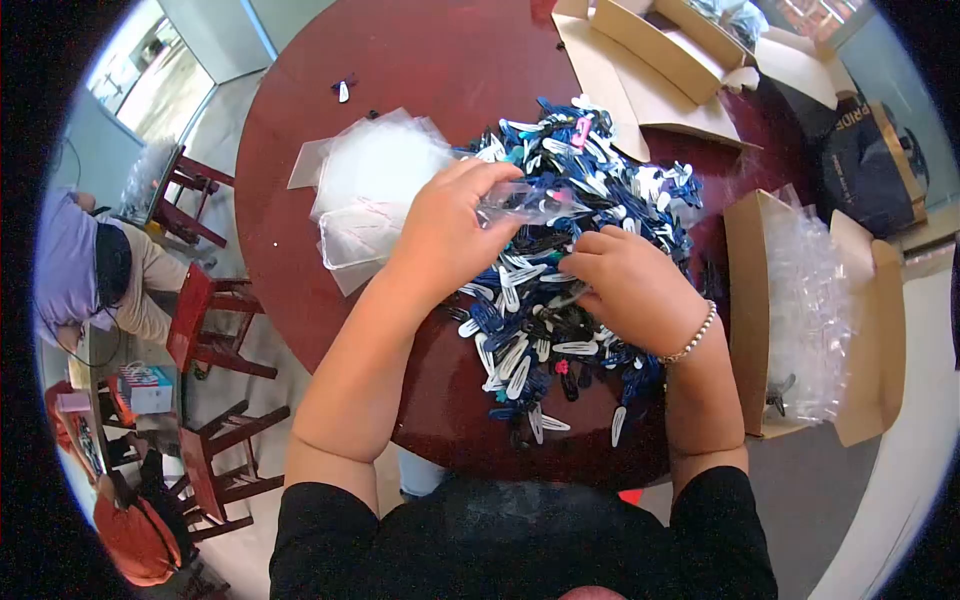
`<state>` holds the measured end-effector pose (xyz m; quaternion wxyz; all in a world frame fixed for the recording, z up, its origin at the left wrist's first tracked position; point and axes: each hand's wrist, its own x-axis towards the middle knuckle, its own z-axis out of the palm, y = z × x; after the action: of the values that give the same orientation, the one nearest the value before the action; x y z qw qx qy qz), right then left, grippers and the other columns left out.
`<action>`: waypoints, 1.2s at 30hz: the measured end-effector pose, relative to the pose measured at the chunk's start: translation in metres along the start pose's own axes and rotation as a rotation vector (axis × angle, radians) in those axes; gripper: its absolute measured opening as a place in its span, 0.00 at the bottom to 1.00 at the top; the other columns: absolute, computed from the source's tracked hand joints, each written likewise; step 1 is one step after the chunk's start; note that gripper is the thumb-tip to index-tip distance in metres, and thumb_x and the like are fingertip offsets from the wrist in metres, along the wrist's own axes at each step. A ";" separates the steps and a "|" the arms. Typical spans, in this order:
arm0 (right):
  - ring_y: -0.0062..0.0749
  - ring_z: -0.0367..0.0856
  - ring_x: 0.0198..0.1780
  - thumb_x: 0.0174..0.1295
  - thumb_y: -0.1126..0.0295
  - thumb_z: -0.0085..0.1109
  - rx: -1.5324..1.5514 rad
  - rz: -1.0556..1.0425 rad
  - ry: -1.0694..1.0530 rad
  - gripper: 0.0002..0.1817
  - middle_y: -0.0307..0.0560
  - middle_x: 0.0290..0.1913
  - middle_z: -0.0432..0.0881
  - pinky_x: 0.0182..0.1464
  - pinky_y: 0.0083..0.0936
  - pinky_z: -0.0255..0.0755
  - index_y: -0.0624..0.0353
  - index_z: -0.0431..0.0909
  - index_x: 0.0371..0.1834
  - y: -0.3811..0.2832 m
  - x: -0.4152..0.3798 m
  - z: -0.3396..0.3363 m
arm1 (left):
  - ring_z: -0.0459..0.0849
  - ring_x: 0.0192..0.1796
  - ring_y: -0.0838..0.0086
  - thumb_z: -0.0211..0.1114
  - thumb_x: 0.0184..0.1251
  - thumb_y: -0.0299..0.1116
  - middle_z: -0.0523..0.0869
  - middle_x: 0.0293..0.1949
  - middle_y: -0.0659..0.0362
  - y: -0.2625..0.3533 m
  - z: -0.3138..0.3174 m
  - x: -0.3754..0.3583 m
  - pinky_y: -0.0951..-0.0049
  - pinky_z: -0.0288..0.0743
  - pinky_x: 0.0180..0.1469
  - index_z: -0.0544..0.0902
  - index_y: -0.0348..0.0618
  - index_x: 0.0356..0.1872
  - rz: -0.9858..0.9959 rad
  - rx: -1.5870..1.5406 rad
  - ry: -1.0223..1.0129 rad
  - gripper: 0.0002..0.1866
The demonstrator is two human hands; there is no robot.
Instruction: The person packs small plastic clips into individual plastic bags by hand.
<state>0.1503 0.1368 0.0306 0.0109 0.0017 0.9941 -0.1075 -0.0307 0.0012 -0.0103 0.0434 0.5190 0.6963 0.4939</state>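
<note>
Round dark-red table (430, 60), a loose heap of hair clips (520, 350) on its near right part: mostly navy, white and black, a few pink and teal bits among them. Left hand (452, 228) over the left side of the heap, thumb and fingers pinching a clear plastic bag (530, 203) that reaches right, above the clips. Right hand (635, 280) at the heap's right side, fingers curled in toward the clips; cannot tell whether one is grasped. Beaded bracelet (697, 338) on that wrist. Left of the heap, a spread stack of clear sleeves (375, 165), partly behind the left forearm. Stray clip (344, 92) at the far left of the tabletop. Right: open carton (745, 310) with clear packets (810, 310); another opened cardboard box (655, 55) at far right. Another person (75, 255) at left, near red stools (195, 325).
</note>
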 end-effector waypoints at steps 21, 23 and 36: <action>0.10 0.71 0.23 0.69 0.74 0.57 0.826 0.423 0.372 0.05 0.38 0.30 0.85 0.25 0.11 0.65 0.63 0.80 0.39 0.041 -0.006 -0.022 | 0.81 0.43 0.57 0.73 0.52 0.31 0.84 0.37 0.53 -0.008 0.003 -0.002 0.61 0.75 0.47 0.82 0.41 0.46 0.093 0.077 -0.035 0.19; 0.10 0.71 0.22 0.69 0.74 0.58 0.772 0.436 0.345 0.04 0.37 0.30 0.85 0.25 0.12 0.65 0.63 0.80 0.39 0.044 -0.006 -0.019 | 0.81 0.42 0.57 0.73 0.52 0.31 0.84 0.36 0.53 -0.009 0.003 -0.003 0.61 0.75 0.46 0.82 0.41 0.46 0.075 0.066 -0.033 0.18; 0.18 0.77 0.25 0.62 0.77 0.63 0.443 0.184 0.429 0.06 0.42 0.25 0.82 0.29 0.18 0.70 0.66 0.83 0.41 0.022 -0.004 -0.023 | 0.81 0.45 0.56 0.73 0.52 0.32 0.84 0.39 0.52 -0.008 0.005 -0.003 0.60 0.74 0.49 0.82 0.40 0.47 0.107 0.111 -0.021 0.20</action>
<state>0.1536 0.1631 0.0485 -0.1896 0.1167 0.9219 -0.3169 -0.0320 0.0022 -0.0200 -0.0045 0.5624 0.6934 0.4505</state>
